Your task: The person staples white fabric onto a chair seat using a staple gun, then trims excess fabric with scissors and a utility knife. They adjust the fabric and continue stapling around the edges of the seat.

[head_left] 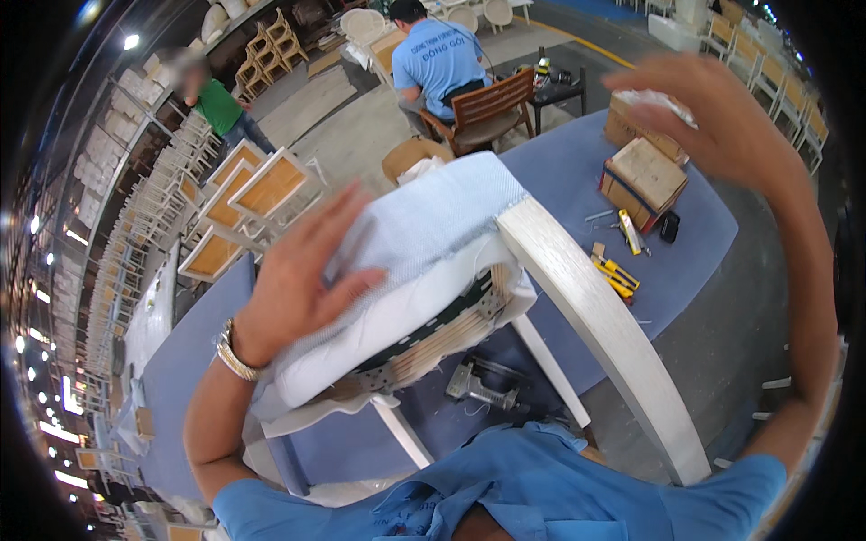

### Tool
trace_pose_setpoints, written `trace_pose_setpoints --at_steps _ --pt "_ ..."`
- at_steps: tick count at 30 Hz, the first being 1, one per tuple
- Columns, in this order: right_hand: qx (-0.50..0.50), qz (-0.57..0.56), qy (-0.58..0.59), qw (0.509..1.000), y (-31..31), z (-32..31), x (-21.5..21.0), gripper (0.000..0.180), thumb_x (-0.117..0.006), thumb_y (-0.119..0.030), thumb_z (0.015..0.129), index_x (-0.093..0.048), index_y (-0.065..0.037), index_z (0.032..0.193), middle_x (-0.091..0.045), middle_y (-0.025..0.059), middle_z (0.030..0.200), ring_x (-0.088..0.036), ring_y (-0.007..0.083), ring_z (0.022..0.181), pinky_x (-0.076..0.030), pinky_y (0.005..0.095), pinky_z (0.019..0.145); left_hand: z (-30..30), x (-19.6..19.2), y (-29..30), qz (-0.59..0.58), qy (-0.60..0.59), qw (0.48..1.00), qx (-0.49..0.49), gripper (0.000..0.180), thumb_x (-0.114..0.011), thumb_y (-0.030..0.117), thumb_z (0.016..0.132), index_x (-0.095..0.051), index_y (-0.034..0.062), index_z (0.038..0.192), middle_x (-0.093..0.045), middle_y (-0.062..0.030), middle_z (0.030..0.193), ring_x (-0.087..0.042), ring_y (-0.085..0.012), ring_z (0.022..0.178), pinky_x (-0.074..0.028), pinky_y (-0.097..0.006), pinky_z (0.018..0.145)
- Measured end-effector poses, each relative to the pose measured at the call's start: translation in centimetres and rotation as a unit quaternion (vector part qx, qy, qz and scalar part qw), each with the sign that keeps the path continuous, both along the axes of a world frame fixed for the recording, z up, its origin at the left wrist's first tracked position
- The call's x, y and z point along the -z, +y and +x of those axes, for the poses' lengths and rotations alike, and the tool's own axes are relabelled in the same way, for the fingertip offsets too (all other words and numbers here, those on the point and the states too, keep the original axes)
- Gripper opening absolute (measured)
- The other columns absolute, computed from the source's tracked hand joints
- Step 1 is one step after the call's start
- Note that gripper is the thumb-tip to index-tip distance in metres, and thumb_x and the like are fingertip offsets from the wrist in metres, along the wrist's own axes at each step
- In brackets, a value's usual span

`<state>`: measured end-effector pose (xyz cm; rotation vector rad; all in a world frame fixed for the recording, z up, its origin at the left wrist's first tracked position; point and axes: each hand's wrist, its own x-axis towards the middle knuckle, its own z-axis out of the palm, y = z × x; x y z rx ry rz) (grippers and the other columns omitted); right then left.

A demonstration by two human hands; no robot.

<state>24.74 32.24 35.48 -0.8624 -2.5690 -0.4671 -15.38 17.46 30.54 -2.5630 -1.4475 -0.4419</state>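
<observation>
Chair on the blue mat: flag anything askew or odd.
The chair lies tipped on its side, webbing under the seat exposed. The left hand presses its cushion; the right hand holds a white rag aloft.

You get a bright, evenly lit view, with ceiling lamps [132,41] flaring as small white spots along the dark left rim. Both your hands are smeared by motion blur, the raised right hand [713,113] most. Straight edges bow toward the black fisheye corners.
</observation>
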Motion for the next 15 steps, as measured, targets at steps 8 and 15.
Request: trace_pose_setpoints --at_steps 8,15 --pt "0.249 -0.350 0.413 0.803 -6.2 13.7 28.2 0.036 -0.061 -0.022 0.099 -0.064 -0.004 0.130 -0.070 0.0098 0.119 -0.064 0.0177 0.105 -0.049 0.0329 0.093 -0.8 0.4 1.8 -0.242 -0.080 0.963 -0.087 0.079 -0.053 0.052 0.099 -0.031 -0.0006 0.153 -0.048 -0.0249 0.146 -0.047 -0.0348 0.136 -0.033 -0.041 0.114" --pt "0.307 -0.350 0.481 0.743 -6.6 7.8 51.3 0.040 -0.070 -0.022 0.091 -0.064 -0.002 0.125 -0.070 0.0141 0.113 -0.067 0.0225 0.100 -0.052 0.0340 0.090 1.8 1.7 0.5 -0.139 0.006 0.983 -0.116 0.098 -0.064 0.059 0.087 -0.028 -0.0032 0.153 -0.040 -0.0267 0.152 -0.039 -0.0387 0.142 -0.027 -0.044 0.118"
